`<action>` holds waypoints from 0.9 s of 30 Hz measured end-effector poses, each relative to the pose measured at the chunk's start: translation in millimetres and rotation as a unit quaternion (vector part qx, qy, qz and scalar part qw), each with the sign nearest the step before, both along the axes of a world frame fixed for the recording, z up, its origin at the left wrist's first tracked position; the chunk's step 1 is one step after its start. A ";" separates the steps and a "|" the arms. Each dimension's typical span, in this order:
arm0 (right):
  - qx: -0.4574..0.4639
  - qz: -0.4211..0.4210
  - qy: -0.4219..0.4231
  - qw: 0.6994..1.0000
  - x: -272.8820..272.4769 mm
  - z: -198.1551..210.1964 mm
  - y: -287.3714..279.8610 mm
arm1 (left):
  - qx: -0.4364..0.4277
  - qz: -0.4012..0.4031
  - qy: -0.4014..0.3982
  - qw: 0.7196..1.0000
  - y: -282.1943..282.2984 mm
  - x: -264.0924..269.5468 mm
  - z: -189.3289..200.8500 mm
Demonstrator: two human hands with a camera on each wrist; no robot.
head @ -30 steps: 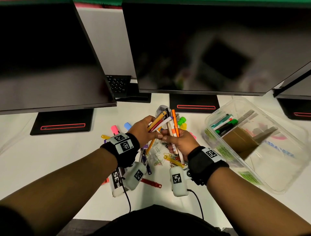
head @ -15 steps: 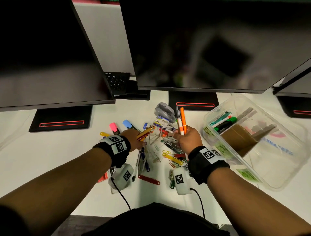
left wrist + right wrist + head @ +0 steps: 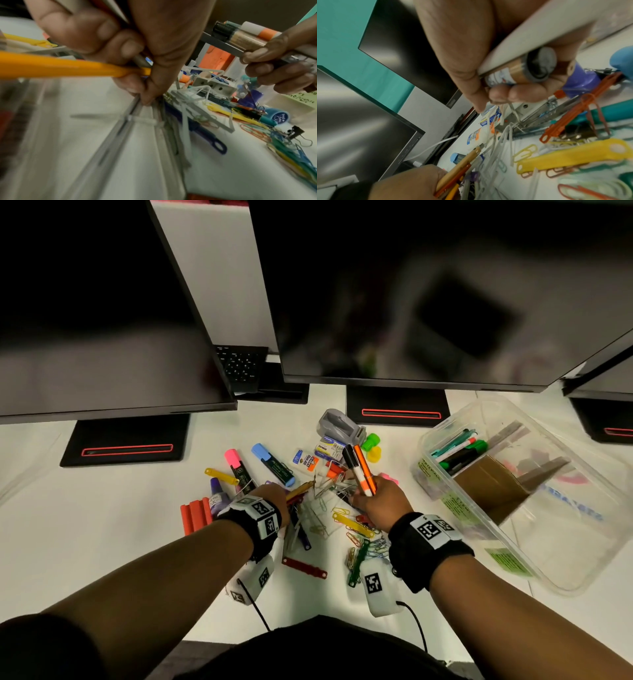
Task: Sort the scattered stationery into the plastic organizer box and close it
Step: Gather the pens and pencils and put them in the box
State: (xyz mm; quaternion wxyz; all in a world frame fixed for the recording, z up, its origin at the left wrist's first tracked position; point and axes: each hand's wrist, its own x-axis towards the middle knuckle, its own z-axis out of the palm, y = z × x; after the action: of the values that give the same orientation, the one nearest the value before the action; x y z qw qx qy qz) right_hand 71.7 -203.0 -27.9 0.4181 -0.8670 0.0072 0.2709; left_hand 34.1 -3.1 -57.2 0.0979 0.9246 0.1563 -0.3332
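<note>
Pens (image 3: 361,470) are gripped in the right hand (image 3: 380,503), pencils (image 3: 299,491) in the left hand (image 3: 272,499), gathered for the box (image 3: 534,559) at right.

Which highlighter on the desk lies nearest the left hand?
The pink-capped highlighter; its black barrel ends beside the left hand, nearer than the blue-capped one.

The left hand (image 3: 274,498), gripping pens (image 3: 301,491), is lower now, down at the desk clutter. The right hand (image 3: 380,505) with its markers (image 3: 359,470) is apart from it, nearer the organizer box (image 3: 513,542).
</note>
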 end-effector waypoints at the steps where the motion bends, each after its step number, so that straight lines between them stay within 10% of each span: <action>1: 0.003 -0.003 0.006 1.000 -0.5 -0.5 -0.7 | -0.002 -0.004 0.002 1.000 -0.9 0.8 -0.2; 17: 0.093 -0.067 0.045 0.992 0.7 25.3 -13.1 | 0.042 -0.059 -0.006 0.997 7.8 21.3 37.9; 27: 0.264 -0.324 -0.025 0.908 38.3 89.3 -54.0 | -0.012 -0.043 -0.024 0.999 -1.0 33.5 53.0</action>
State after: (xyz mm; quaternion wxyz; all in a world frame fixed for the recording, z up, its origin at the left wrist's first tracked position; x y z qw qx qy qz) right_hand 110.0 -257.0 61.4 0.6967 -0.6811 0.2060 0.0909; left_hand 67.7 -4.1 -4.3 0.0982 0.9370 0.1101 -0.3167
